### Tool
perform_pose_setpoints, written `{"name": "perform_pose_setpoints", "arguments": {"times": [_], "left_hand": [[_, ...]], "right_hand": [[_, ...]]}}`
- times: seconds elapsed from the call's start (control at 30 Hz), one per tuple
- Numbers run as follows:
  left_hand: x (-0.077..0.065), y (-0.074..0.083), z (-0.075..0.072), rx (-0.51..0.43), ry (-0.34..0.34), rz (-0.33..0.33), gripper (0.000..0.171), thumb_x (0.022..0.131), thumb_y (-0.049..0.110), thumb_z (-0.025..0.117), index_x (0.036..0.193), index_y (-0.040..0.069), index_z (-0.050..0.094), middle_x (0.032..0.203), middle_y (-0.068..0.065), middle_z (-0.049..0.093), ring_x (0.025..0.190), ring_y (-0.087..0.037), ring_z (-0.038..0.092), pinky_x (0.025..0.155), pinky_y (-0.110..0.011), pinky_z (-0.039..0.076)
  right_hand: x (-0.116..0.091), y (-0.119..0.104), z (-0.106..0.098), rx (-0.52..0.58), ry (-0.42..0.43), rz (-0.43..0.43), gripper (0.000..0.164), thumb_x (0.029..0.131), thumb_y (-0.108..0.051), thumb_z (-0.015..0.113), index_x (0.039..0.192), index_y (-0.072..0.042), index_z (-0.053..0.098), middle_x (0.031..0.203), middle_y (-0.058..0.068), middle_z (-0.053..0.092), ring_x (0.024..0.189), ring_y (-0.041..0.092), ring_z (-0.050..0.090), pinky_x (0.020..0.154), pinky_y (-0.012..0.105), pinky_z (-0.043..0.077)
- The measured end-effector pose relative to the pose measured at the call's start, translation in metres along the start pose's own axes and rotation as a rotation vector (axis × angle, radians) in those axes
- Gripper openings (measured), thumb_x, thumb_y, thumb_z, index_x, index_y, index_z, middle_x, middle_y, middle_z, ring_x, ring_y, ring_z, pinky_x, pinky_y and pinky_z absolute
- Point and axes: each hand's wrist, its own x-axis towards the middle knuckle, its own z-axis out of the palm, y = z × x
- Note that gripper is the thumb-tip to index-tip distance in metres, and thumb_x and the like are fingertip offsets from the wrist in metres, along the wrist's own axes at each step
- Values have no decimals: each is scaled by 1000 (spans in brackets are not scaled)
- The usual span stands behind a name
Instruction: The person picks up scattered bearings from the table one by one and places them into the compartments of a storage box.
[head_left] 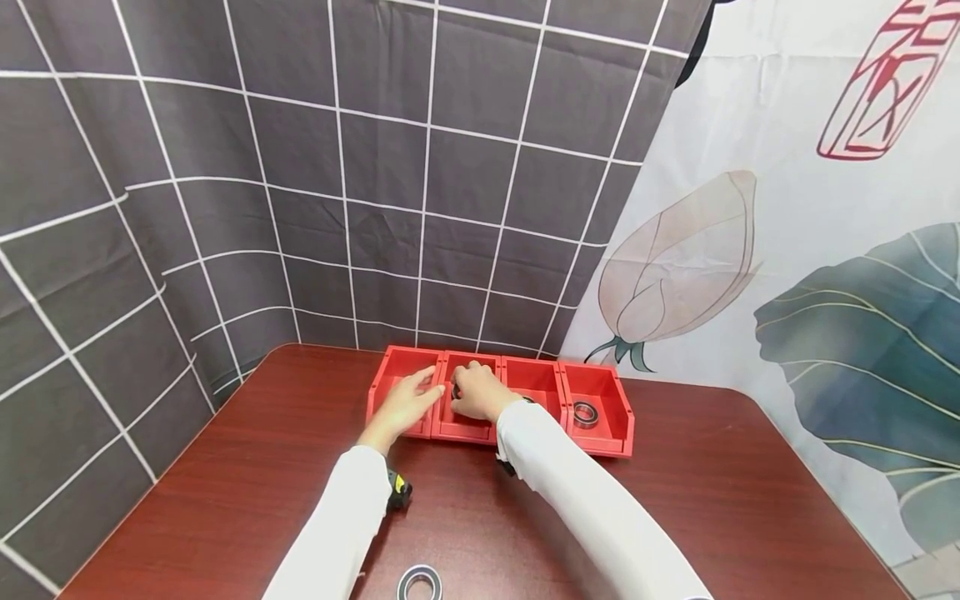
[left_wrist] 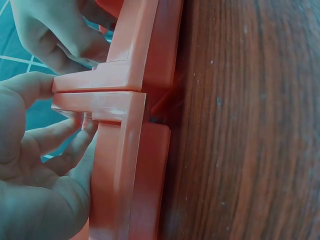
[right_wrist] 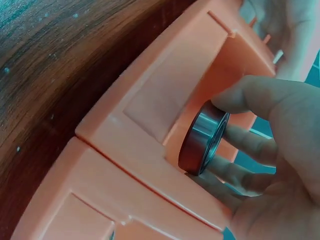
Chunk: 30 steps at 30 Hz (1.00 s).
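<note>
A row of joined red bins point(head_left: 457, 429) stands on the table. My left hand point(head_left: 405, 404) is at the wall between the leftmost two bins. In the left wrist view its thumb and fingers point(left_wrist: 65, 135) lie on opposite sides of the paired bin walls point(left_wrist: 95, 105), pinching them. My right hand point(head_left: 477, 393) reaches into the second bin from the left. It grips a metal ball bearing point(right_wrist: 202, 137) between thumb and fingers, tilted on edge inside the bin. From the head view that bearing is mostly hidden by the hand.
Another bearing point(head_left: 585, 414) lies in the rightmost bin. One more bearing point(head_left: 528, 399) shows partly in the third bin, behind the right sleeve. Near the front edge of the brown table point(head_left: 225, 500) lies a larger bearing point(head_left: 405, 579). A dark gridded cloth point(head_left: 382, 192) hangs behind.
</note>
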Motion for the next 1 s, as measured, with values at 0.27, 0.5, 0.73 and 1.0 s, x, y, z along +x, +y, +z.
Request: {"name": "perform_pose_setpoints", "arguments": {"times": [0.27, 0.5, 0.73, 1.0], "left_hand": [[-1, 0, 0, -15, 6, -5, 58, 95, 30, 61, 147, 14, 43, 140, -15, 51, 124, -33, 54, 90, -42, 53], [-2, 0, -1, -26, 2, -6, 58, 94, 30, 62, 146, 13, 43, 141, -15, 51, 124, -33, 54, 90, -41, 53], [-2, 0, -1, -17, 16, 30, 57, 95, 30, 61, 146, 11, 44, 140, -16, 51, 123, -34, 54, 91, -42, 52], [-3, 2, -1, -30, 13, 18, 57, 94, 29, 61, 146, 11, 43, 139, -16, 52, 123, -34, 54, 92, -42, 52]], "right_hand": [[9, -3, 13, -75, -23, 19, 39, 83, -24, 72, 114, -2, 61, 105, 16, 61, 97, 32, 56, 86, 42, 50], [12, -4, 20, -105, -9, 23, 38, 82, -25, 73, 110, -2, 63, 104, 16, 62, 98, 33, 56, 88, 42, 48], [12, -7, 21, -126, -20, 45, 37, 83, -26, 72, 110, -1, 63, 107, 17, 61, 99, 34, 55, 88, 44, 49], [11, -10, 26, -128, -68, 85, 42, 85, -26, 72, 117, -1, 61, 108, 17, 60, 102, 32, 54, 87, 44, 51]]}}
